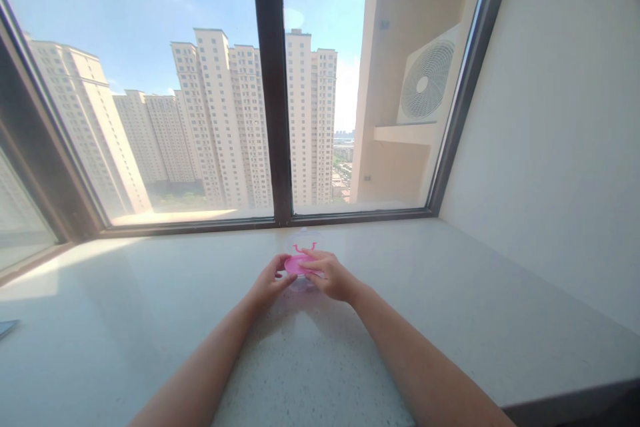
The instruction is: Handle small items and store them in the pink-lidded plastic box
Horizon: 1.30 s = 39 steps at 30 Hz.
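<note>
Both hands meet at a small clear container (303,285) that stands on the pale speckled sill, near the window frame. On it is a round pink lid (295,263). Around the lid's left edge curl the fingers of my left hand (273,278). My right hand (330,275) lies over the lid's right side, its fingers pressed to the top. Just behind the fingers, a thin pink curved piece (304,248) rises, perhaps a handle. Much of the container is hidden by my hands.
A wide stone sill (300,373) spreads beneath my arms. Ahead is a dark-framed window (279,113), and a white wall (555,147) closes the right side. The corner of a flat thing (7,328) shows at the far left edge.
</note>
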Motion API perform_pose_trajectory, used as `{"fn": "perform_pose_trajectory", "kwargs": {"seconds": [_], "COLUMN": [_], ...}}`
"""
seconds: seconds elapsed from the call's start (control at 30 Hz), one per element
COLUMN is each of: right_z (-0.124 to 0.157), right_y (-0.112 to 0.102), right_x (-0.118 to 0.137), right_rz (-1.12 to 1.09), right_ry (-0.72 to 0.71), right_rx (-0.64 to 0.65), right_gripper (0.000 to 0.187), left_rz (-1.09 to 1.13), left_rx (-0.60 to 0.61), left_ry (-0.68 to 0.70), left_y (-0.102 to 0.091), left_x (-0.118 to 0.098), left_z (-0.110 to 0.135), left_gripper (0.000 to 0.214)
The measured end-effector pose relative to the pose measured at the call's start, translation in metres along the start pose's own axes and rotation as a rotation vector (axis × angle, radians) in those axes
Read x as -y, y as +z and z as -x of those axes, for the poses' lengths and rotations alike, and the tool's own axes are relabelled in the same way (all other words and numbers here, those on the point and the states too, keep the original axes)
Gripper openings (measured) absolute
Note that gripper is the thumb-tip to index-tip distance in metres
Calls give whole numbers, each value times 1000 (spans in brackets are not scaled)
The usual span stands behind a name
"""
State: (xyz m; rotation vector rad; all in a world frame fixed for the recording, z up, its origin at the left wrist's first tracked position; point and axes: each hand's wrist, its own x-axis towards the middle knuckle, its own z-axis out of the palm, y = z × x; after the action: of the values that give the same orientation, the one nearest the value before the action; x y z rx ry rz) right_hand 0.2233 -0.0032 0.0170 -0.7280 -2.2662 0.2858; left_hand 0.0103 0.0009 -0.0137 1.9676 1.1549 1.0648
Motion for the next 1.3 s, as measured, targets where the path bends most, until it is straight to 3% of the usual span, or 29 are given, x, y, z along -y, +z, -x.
{"fn": "perform_pose_trajectory", "kwargs": {"seconds": [0.27, 1.0, 1.3], "right_z": [3, 7, 4], "right_y": [0, 4, 2], "right_x": [-6, -10, -13], "right_rz": [-83, -55, -104], "right_ry": [92, 82, 76], "right_rx": [-174, -164, -96], "right_gripper": [33, 39, 36], "left_rz": [-21, -84, -104], "left_rx": [13, -9, -42], "left_ry": [-2, -40, -68], "left_y": [-2, 2, -4], "left_x": [-2, -7, -13], "left_z": [1, 2, 2], "left_gripper": [48, 54, 50]}}
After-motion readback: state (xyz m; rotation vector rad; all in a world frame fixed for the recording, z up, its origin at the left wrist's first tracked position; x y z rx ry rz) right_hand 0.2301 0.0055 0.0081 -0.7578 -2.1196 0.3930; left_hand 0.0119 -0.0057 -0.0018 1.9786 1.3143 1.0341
